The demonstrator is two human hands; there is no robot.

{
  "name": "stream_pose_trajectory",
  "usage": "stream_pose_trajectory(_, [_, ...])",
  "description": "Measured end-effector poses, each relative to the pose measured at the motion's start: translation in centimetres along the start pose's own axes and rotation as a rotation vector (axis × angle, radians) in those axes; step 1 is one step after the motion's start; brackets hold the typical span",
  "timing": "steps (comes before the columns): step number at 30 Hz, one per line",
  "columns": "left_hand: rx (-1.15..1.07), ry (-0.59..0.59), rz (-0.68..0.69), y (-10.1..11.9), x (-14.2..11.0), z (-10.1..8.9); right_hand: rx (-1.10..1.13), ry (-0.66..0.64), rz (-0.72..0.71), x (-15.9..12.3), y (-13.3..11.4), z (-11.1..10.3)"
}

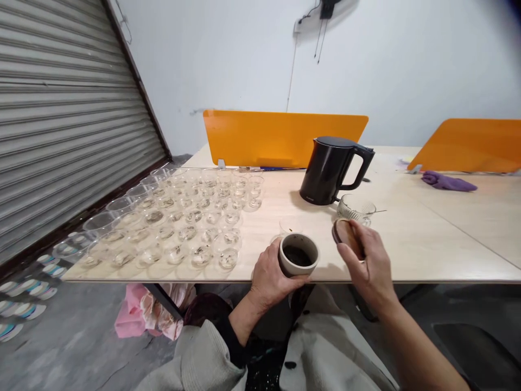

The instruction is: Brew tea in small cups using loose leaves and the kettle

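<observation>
My left hand (pixel 271 274) is wrapped round a pale round canister (pixel 312 260) at the table's front edge. Its mouth is uncovered and tipped toward me, with dark contents (pixel 296 254) inside that look like loose tea leaves. In my right hand (pixel 368 266), fingers closed, is a round wooden lid (pixel 347 234), held apart from the canister on its right. Just behind the canister stands a clear cup (pixel 290 226), partly hidden, with a small dark bit in it. A ribbed glass bowl (pixel 353 205) with a thin handle sticking out sits behind my right hand.
Rows of clear cups (pixel 201 255) with dark bits in them fill the table's left side. A black electric kettle (pixel 325 174) stands behind the bowl. Orange dividers (pixel 260 138) line the back, and a purple cloth (pixel 448 182) lies at right. Pink fabric (pixel 134 315) hangs below the table.
</observation>
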State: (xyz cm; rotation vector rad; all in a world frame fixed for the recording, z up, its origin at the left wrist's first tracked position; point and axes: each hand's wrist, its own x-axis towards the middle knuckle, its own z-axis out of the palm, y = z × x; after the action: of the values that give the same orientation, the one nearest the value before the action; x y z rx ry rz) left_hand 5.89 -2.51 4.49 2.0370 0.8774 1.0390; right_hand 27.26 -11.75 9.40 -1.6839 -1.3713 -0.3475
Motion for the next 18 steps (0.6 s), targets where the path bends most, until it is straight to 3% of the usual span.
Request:
stream_pose_trajectory(6, [-0.005,0.004,-0.001,-0.2,-0.1,0.1,-0.507,0.025,0.335,-0.2,11.3,-4.0])
stream_pose_trajectory(10, [-0.005,0.002,-0.001,-0.5,-0.2,0.2,-0.598,-0.126,0.393,-0.3,16.5,-4.2])
stream_pose_trajectory(13, [0.001,0.004,-0.001,-0.7,-0.3,0.3,-0.572,-0.128,0.385,-0.4,17.9,-3.9])
stream_pose_trajectory(18, [0.05,0.018,0.007,-0.7,-0.4,0.4,-0.42,0.115,0.25,2.0,15.8,-3.9])
